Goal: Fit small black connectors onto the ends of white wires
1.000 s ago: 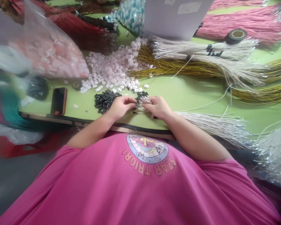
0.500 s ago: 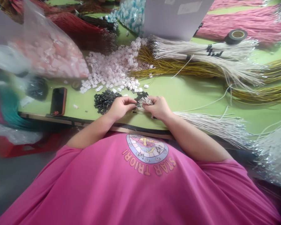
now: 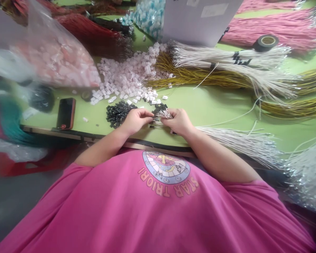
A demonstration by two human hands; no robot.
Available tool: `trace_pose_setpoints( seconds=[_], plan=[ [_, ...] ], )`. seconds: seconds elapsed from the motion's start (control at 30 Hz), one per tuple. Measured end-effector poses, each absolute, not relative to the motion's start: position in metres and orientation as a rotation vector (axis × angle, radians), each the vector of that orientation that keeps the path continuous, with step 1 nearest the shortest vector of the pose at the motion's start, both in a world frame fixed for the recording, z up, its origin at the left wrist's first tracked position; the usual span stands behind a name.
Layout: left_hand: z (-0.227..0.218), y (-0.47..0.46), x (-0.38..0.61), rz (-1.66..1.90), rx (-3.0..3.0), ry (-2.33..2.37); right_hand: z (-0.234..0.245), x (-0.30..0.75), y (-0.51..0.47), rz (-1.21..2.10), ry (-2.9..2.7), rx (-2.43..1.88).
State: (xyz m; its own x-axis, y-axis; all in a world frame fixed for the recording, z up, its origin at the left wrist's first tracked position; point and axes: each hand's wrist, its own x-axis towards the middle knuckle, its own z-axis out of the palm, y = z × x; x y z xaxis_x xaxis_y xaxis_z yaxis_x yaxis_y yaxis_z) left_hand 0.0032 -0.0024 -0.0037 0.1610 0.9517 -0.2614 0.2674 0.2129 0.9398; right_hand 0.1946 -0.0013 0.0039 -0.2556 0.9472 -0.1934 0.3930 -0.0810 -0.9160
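My right hand is closed around a bundle of white wires, whose silvery ends stick out to the left of the fingers. The rest of the bundle trails off to the right along the table edge. My left hand pinches with thumb and forefinger right beside those wire ends; what lies between the fingertips is too small to make out. A heap of small black connector housings sits just behind the left hand. More black pieces show behind the wire ends.
White connector housings are spread behind the hands. Tied white wires, yellow wires and a tape roll lie at the back right. On the left are a phone and a plastic bag of pinkish parts.
Both hands stay in almost the same place. The left fingertips have shifted only slightly at the wire ends, and the whole view has moved a little.
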Motion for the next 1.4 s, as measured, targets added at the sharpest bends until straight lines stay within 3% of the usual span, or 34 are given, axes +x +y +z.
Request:
trace_pose_setpoints(
  seconds=[0.53, 0.8, 0.97, 1.2, 1.4],
  plan=[
    [-0.015, -0.006, 0.011, 0.684, 1.499, 1.317, 0.001, 0.193, -0.002, 1.267, -1.77, -1.441],
    [0.012, 0.018, -0.022, 0.4, 1.998, 1.394, 0.004, 0.205, 0.005, 1.4, -1.785, -1.414],
    [0.005, 0.063, -0.027, 0.576, 1.999, 1.531, 0.006, 0.209, 0.008, 1.466, -1.811, -1.445],
    [-0.022, 0.092, -0.014, 0.401, 2.187, 1.617, 0.006, 0.208, 0.008, 1.478, -1.774, -1.427],
    [-0.005, 0.074, -0.014, 0.471, 2.114, 1.652, 0.009, 0.204, 0.006, 1.476, -1.735, -1.473]
  ],
)
